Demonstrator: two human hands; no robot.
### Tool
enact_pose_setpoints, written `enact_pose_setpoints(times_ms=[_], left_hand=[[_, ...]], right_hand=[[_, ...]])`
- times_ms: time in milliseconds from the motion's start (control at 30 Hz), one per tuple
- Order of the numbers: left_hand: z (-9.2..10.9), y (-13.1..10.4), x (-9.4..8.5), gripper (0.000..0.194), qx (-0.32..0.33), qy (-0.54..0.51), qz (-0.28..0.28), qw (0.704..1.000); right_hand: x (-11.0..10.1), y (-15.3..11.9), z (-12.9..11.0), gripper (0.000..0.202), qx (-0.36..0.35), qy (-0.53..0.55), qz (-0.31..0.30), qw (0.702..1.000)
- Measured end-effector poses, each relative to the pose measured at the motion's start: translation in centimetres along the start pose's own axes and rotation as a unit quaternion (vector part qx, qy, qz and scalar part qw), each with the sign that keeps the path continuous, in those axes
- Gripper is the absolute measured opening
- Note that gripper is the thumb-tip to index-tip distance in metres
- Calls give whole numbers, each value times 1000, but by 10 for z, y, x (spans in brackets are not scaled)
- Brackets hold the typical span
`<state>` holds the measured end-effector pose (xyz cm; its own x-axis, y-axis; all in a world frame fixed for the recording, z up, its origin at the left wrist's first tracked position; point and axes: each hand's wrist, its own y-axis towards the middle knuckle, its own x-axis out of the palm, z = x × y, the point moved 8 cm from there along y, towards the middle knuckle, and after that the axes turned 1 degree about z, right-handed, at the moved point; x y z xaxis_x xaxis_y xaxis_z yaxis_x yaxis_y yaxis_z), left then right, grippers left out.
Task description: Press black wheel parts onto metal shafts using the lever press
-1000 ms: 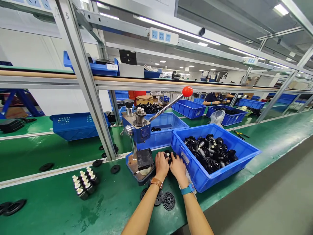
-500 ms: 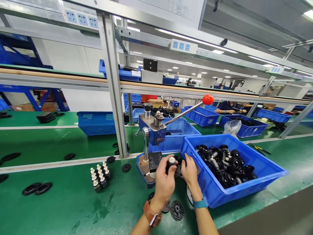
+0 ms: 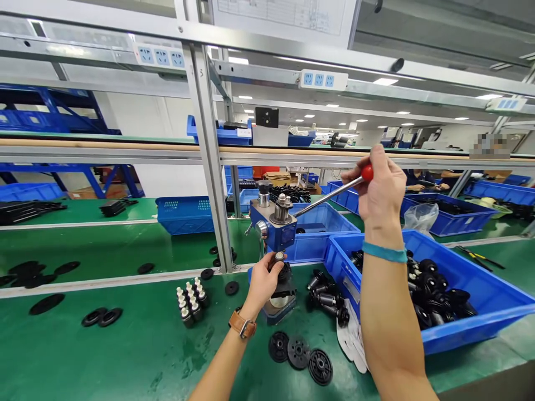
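My right hand (image 3: 381, 186) is closed around the red ball knob (image 3: 367, 172) at the end of the lever on a blue hand press (image 3: 273, 223). Under the press head, my left hand (image 3: 266, 281) grips a black cylindrical part (image 3: 279, 257) with a pale top. The part stands upright over the press base (image 3: 278, 309), and my fingers hide most of it. In front of the press lie several black ribbed discs (image 3: 298, 352). To the right of the base is a small pile of black and silver parts (image 3: 326, 298).
A blue bin (image 3: 493, 303) of black parts stands at the right, with a white glove (image 3: 351, 337) beside it. Black cylinders with white tips (image 3: 191, 303) stand grouped on the left. A metal post (image 3: 211, 156) rises behind the bench, left of the press.
My right hand has moved up from beside the press base and taken hold of the lever knob. My left hand has brought the black part under the press head. The view has shifted slightly.
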<state>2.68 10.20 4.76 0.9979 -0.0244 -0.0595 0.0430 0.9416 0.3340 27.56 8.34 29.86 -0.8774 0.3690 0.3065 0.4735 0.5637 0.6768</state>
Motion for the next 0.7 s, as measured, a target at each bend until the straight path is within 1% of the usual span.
enact_pose_setpoints(times_ms=[67,133,200,267,300,367,467,600,700], left_hand=[[0,1,0,27,6,0,1,1000],[-1,2,-1,28,10,0,1,1000],[-3,2,-2,29,12,5,4,1000],[-5,1,-2,30,14,10,5,1000],[-5,1,-1,31,15,12,5,1000],[-5,1,-1,31,16,15,5,1000],[-6,1,-2,32,13,27,7,1000],[-7,1,-1,33,15,29,4,999],[-8,1,-1,35,14,24,7,1000]], right_hand=[[-25,-22,4,34,15,-1,38,999],[-57,-61,12,32,15,-42,88,995],[-89,-103,28,30,32,-113,139,983],[-111,-135,47,30,56,-147,168,973],[-117,-144,54,29,60,-155,175,970],[-121,-153,60,26,48,-169,176,969],[-117,-150,63,24,34,-184,167,968],[-120,-152,61,23,9,-181,210,961],[-120,-155,67,22,1,-176,209,962]])
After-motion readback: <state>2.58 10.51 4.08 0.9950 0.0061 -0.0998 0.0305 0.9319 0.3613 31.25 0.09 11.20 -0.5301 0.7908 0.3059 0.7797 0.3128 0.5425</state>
